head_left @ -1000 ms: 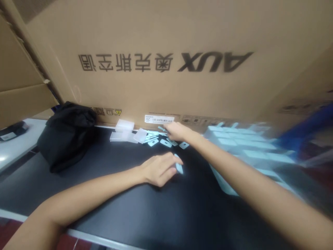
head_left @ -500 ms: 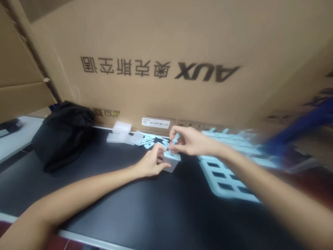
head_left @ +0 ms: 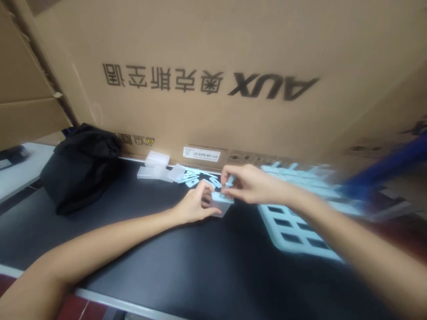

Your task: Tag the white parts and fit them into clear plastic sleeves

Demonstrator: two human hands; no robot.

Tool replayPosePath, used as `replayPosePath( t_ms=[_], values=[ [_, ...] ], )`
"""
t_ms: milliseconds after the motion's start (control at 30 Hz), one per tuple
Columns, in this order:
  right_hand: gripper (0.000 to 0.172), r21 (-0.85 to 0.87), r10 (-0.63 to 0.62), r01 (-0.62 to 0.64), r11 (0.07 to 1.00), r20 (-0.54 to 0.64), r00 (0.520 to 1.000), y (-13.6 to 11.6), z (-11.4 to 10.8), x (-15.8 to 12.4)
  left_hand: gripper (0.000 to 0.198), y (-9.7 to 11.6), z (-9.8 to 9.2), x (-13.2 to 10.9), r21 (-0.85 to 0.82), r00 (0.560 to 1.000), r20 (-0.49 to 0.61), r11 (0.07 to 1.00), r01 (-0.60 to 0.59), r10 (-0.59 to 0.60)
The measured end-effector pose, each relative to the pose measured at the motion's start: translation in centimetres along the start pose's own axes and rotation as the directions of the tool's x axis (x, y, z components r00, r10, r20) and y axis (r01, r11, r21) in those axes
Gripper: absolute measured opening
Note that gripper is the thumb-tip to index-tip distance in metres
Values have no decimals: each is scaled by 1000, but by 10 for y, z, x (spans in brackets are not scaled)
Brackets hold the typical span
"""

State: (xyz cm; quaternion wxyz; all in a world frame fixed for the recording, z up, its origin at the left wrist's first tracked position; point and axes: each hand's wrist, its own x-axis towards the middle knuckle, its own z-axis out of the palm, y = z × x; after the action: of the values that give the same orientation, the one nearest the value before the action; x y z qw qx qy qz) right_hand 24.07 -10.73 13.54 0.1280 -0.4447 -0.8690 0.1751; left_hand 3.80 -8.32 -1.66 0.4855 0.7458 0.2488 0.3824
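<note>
My left hand (head_left: 195,206) grips a small translucent plastic box (head_left: 220,204) just above the black tabletop (head_left: 167,258). Right over that box, my right hand (head_left: 248,184) pinches a small pale blue flat piece (head_left: 228,181), its lower end at the box's top. Several more pale blue pieces (head_left: 196,178) lie scattered behind the hands. A pale blue tray (head_left: 290,231) with rectangular pockets lies to the right, under my right forearm.
A large brown cardboard carton (head_left: 213,80) printed AUX stands along the back edge. Clear plastic boxes (head_left: 156,166) lie at its foot. A black bag (head_left: 80,166) sits at the left. A blurred blue object (head_left: 383,169) shows at the right.
My right hand came back from the scattered pieces with one pinched in it. My left hand lifted the small box, and both hands met over it.
</note>
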Motion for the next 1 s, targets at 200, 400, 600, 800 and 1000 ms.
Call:
replayPosePath(
  t_ms=[200, 400, 600, 800, 1000],
  values=[
    [28, -118, -68, 81, 990, 115, 991, 4, 17, 1, 62, 3, -2, 1, -19, 1000, 7, 1000, 3, -3],
    [21, -262, 5, 58, 963, 232, 973, 8, -7, -11, 67, 6, -5, -1, 187, 997, 71, 982, -3, -11],
    [23, -539, 332, -201, 818, 157, 930, 41, -56, -53, 40, 16, -7, 0, 464, 993, 110, 886, -11, -45],
    [16, -630, 521, -319, 709, 163, 838, 64, -58, -77, 25, 22, -1, -5, 654, 990, 139, 751, -92, 0],
    [23, -589, 503, -366, 721, 81, 860, 81, -43, -82, 20, 24, -1, -6, 755, 977, 208, 628, -189, 44]
  ],
)
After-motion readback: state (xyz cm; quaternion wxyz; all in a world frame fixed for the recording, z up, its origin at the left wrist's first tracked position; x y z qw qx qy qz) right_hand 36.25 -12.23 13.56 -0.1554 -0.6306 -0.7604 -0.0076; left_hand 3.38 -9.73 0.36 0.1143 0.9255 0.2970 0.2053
